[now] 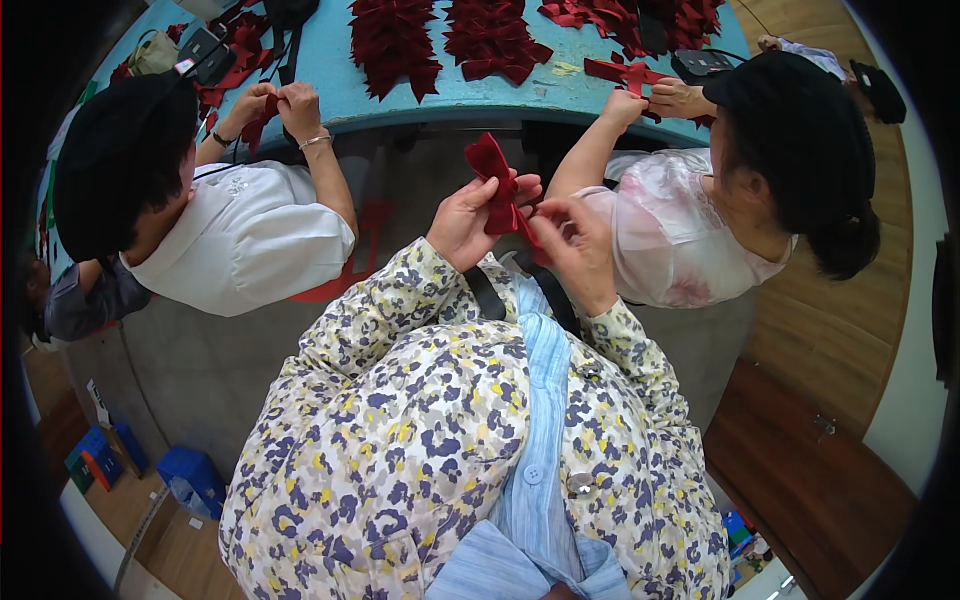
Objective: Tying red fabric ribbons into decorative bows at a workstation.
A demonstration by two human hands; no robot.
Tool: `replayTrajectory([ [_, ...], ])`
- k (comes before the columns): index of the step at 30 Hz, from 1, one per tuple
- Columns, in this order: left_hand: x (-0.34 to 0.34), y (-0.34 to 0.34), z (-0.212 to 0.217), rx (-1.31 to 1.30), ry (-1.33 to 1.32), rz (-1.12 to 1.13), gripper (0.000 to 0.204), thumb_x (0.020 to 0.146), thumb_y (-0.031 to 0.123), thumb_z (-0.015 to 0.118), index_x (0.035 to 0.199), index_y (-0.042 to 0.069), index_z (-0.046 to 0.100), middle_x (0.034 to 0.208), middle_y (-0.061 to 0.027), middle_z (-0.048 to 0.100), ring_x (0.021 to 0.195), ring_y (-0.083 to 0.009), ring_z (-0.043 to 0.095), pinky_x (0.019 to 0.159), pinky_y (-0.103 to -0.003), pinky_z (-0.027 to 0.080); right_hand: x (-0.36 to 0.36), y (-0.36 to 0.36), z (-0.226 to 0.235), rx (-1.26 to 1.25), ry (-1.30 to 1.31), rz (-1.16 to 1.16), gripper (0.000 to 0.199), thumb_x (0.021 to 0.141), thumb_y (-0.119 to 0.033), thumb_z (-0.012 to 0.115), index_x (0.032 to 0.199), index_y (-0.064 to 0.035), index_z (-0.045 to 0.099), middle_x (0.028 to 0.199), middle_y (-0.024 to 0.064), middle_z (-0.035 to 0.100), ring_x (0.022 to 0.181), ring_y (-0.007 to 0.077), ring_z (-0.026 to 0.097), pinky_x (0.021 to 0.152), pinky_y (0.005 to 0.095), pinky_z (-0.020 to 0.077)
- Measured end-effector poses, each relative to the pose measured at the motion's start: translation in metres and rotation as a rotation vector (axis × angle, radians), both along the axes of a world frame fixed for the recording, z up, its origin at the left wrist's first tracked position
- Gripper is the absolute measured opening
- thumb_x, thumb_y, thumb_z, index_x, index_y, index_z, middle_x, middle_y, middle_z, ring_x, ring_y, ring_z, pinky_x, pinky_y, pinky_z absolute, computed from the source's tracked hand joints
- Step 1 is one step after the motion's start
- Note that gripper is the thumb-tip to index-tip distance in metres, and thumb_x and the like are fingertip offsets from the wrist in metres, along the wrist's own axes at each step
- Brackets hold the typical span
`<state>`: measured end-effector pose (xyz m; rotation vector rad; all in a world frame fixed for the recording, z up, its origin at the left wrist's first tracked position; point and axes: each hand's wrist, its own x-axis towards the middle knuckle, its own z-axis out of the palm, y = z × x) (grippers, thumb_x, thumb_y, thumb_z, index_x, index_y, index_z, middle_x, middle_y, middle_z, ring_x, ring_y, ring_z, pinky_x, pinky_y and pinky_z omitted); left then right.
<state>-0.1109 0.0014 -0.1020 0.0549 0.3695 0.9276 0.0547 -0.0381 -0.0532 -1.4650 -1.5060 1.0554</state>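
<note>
In front of my chest, my left hand [463, 222] holds a dark red velvet bow [487, 160] between thumb and fingers. One loop of the bow points up and away from me. My right hand [580, 245] is close beside it, with thumb and fingers pinched at a red ribbon tail [530, 232] that hangs from the bow's lower side. The fingertips of my right hand partly hide the spot where they grip the ribbon.
Ahead is a blue table [460, 108] with rows of finished red bows [393, 45] and a loose red heap [600, 20]. A person in white [250, 235] at left and another in pale pink [680, 240] at right handle red ribbon. Blue bins [192, 480] stand at lower left.
</note>
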Motion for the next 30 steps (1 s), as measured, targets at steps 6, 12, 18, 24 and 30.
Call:
replayTrajectory([
  [6,0.002,-0.004,0.016,0.243,0.294,-0.058,0.032,0.090,0.009,0.055,0.121,0.002,0.049,0.117,-0.0134,0.058,0.104,-0.0206,0.059,0.090,-0.035,0.048,0.001,0.001,0.012,-0.045,0.238,-0.040,0.021,0.084,-0.008,0.063,0.102,0.0013,0.060,0.087,0.0035,0.063,0.071,0.0094,0.058,0.061,0.0225,0.0460],
  [12,0.004,-0.004,0.030,0.508,0.676,-0.120,0.029,0.087,0.006,0.057,0.115,0.001,0.054,0.095,-0.0040,0.063,0.078,-0.0082,0.061,0.067,-0.021,0.049,0.014,0.032,0.009,0.095,0.296,0.031,0.028,0.079,-0.005,0.069,0.105,-0.0025,0.058,0.116,0.0073,0.052,0.087,0.0087,0.051,0.072,0.0217,0.0443],
  [18,0.004,-0.006,0.030,0.339,0.523,-0.137,0.028,0.085,0.006,0.057,0.113,0.000,0.055,0.086,-0.0024,0.062,0.067,-0.0067,0.059,0.058,-0.020,0.048,0.021,0.022,-0.009,0.190,0.377,0.179,0.014,0.079,0.000,0.064,0.091,-0.0038,0.058,0.106,0.0067,0.057,0.089,0.0094,0.053,0.079,0.0236,0.0412],
  [24,-0.003,-0.004,0.030,0.367,0.528,-0.177,0.030,0.085,0.006,0.055,0.115,0.003,0.056,0.088,-0.0027,0.064,0.069,-0.0072,0.060,0.063,-0.020,0.049,0.025,0.014,-0.001,-0.032,0.254,0.231,0.005,0.080,-0.003,0.061,0.085,-0.0013,0.059,0.087,0.0056,0.061,0.081,0.0100,0.055,0.071,0.0236,0.0424],
  [30,-0.003,-0.007,0.037,0.698,1.075,-0.212,0.027,0.080,0.002,0.056,0.106,-0.003,0.061,0.078,-0.0080,0.065,0.070,-0.0113,0.063,0.062,-0.024,0.050,0.011,0.025,0.025,0.175,-0.153,0.051,0.012,0.076,-0.010,0.066,0.084,-0.0021,0.062,0.077,0.0041,0.061,0.071,0.0157,0.058,0.062,0.0276,0.0451],
])
